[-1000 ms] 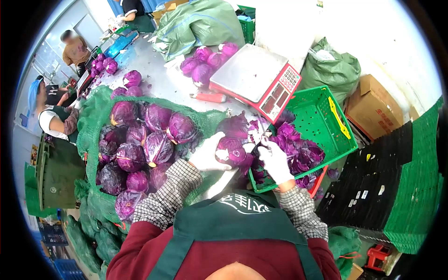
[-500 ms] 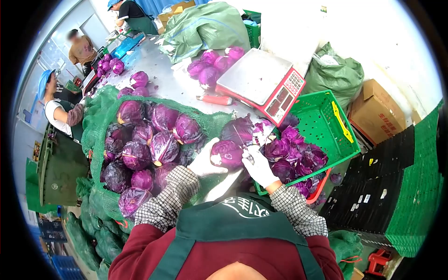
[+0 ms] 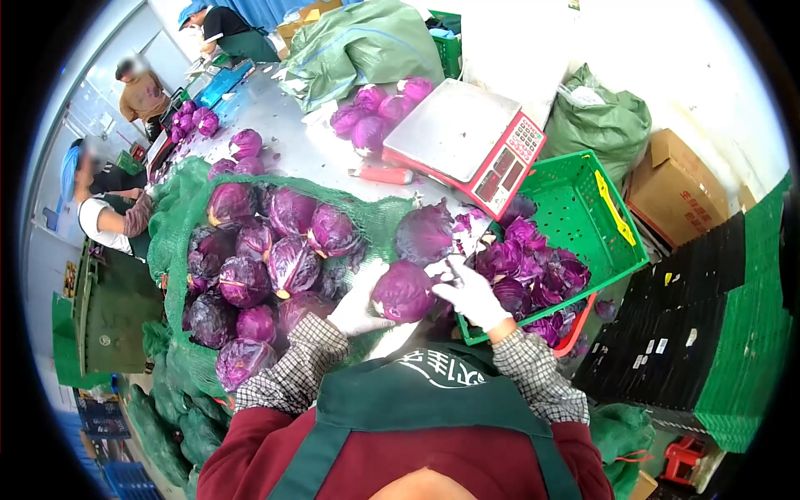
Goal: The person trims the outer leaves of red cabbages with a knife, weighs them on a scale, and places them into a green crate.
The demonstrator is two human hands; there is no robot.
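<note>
My left hand (image 3: 360,302), in a white glove, is closed around the left side of a round red cabbage (image 3: 403,292) in front of my apron. Just right of the cabbage is my gloved right hand (image 3: 472,293), its thumb and fingers bent together near the cabbage's upper right side. What those fingers hold, if anything, I cannot make out. A large dark purple cabbage leaf (image 3: 425,234) lies right behind the held cabbage. On the left, an open green mesh sack (image 3: 178,304) is full of whole red cabbages (image 3: 243,282).
A green crate (image 3: 583,217) with loose purple leaves (image 3: 533,267) stands at my right. Behind it is a red-framed scale (image 3: 462,137), with a red-handled tool (image 3: 381,175) beside it. More cabbages (image 3: 369,135) sit farther back. Co-workers (image 3: 108,204) stand along the far left.
The held cabbage has turned and moved slightly down and left with my left hand. My right hand has shifted a little to the right, its fingers now higher.
</note>
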